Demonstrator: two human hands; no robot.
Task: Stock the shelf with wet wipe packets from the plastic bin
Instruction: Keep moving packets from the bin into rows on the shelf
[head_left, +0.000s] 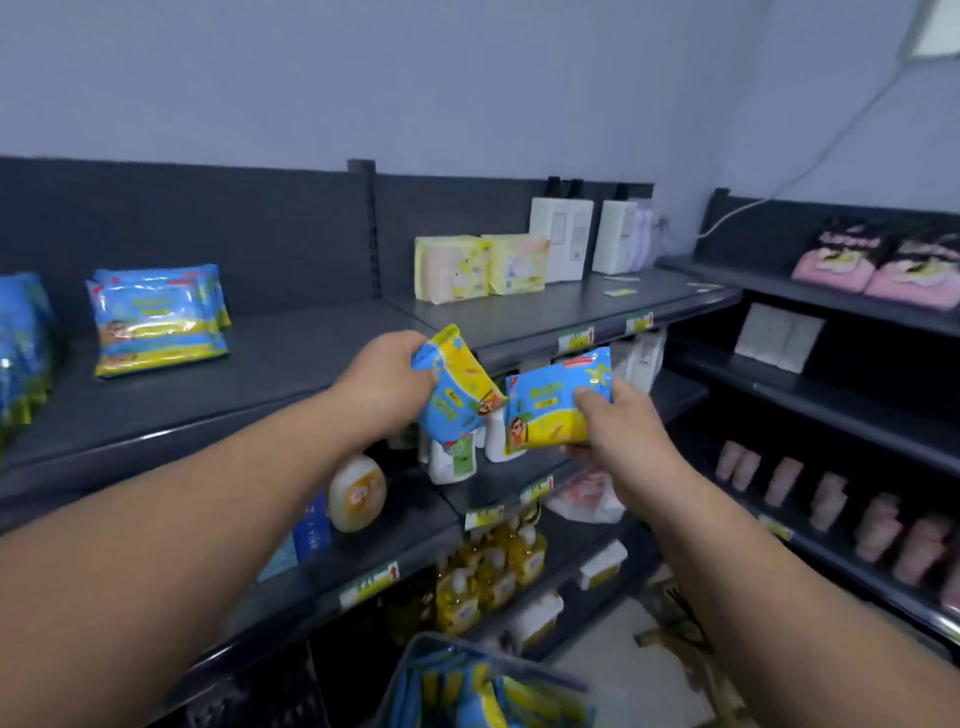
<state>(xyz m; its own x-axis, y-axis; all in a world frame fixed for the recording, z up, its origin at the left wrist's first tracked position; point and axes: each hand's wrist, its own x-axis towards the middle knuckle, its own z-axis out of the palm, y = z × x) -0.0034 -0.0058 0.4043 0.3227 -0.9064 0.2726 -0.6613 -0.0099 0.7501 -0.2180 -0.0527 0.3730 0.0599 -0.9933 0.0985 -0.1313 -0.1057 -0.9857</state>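
My left hand (387, 379) grips a blue and yellow wet wipe packet (457, 387), tilted, in front of the top shelf's edge (311, 358). My right hand (621, 434) holds a second wet wipe packet (550, 405) just to its right, a little lower. A stack of the same packets (158, 319) lies on the top shelf at the left, and more packets (23, 348) stand at the far left edge. The plastic bin (415, 660) sits low in the view, with several packets (498, 696) inside.
Pale yellow packs (480, 267) and white bottles (561, 239) stand on the top shelf to the right. Lower shelves hold bottles, a round tub (358, 493) and yellow pump bottles (493, 571). A second shelf unit (831, 395) with pink goods stands at the right.
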